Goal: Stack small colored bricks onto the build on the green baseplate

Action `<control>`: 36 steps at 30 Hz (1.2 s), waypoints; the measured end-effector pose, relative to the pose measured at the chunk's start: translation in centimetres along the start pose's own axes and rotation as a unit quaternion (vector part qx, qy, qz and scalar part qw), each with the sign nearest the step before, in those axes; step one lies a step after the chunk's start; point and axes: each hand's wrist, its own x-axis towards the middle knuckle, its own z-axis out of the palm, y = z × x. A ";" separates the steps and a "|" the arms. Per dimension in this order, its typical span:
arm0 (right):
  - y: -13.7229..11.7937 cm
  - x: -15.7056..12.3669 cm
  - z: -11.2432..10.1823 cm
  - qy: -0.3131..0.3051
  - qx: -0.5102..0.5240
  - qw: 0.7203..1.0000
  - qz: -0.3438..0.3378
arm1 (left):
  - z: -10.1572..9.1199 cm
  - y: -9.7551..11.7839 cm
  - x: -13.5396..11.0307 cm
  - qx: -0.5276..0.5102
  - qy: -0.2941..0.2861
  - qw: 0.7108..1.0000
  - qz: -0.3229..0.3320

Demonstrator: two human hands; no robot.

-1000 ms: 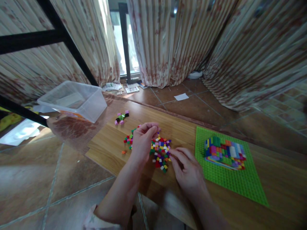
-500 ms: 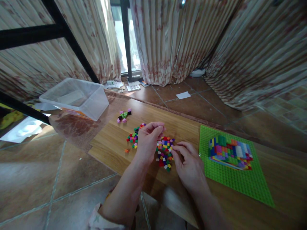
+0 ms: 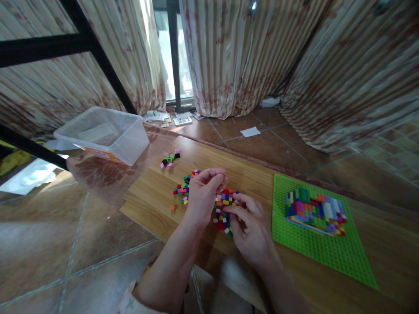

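Note:
My left hand (image 3: 204,192) hovers over a pile of small coloured building bricks (image 3: 225,201), thumb and fingertips pinched together. Whatever sits in that pinch is too small to make out. To its right, my right hand (image 3: 253,231) reaches into the pile, its fingers apart and the tips at the bricks. Part of the pile is hidden under both hands. On the right, a green baseplate (image 3: 322,257) carries a block-like build of multicoloured bricks (image 3: 316,211).
Further left on the wooden table (image 3: 147,187) lies a small group of pink, black and lime pieces (image 3: 170,158). A clear plastic bin (image 3: 131,139) stands beyond the table's left end. Papers (image 3: 250,131) lie on the tiled floor near the curtains (image 3: 222,61).
My right hand has moved left, further over the brick pile, its fingers reaching in. My left hand stays nearly in place, still pinched.

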 end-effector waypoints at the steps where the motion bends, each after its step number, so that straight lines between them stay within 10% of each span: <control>1: 0.1 0.0 0.0 0.004 -0.003 1.000 0.004 | 0.0 0.0 0.0 0.000 0.000 1.000 0.000; 36: 0.0 0.2 0.7 -0.011 -0.078 0.996 0.044 | 0.1 -0.1 0.0 0.011 0.002 1.000 -0.009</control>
